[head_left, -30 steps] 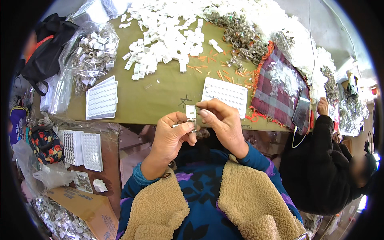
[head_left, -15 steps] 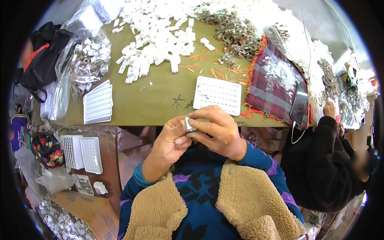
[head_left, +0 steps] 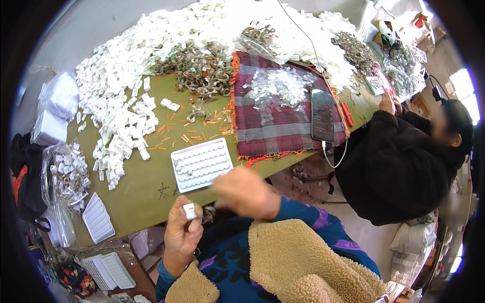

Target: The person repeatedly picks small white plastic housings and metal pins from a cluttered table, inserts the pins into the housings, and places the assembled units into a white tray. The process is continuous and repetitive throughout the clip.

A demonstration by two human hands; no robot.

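The left hand (head_left: 180, 233) is pinching a piece (head_left: 190, 211) just this side of the tray (head_left: 204, 159); the right hand (head_left: 244, 192) is showing blurred by the tray's near right corner, finger state unclear.

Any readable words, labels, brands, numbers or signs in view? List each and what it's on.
Nothing legible to quote.
Table: dark strokes near the front edge, no clear word.
Phone: anything on the screen is too small to read.
White piece in the left hand: tiny dark mark, too small to read.
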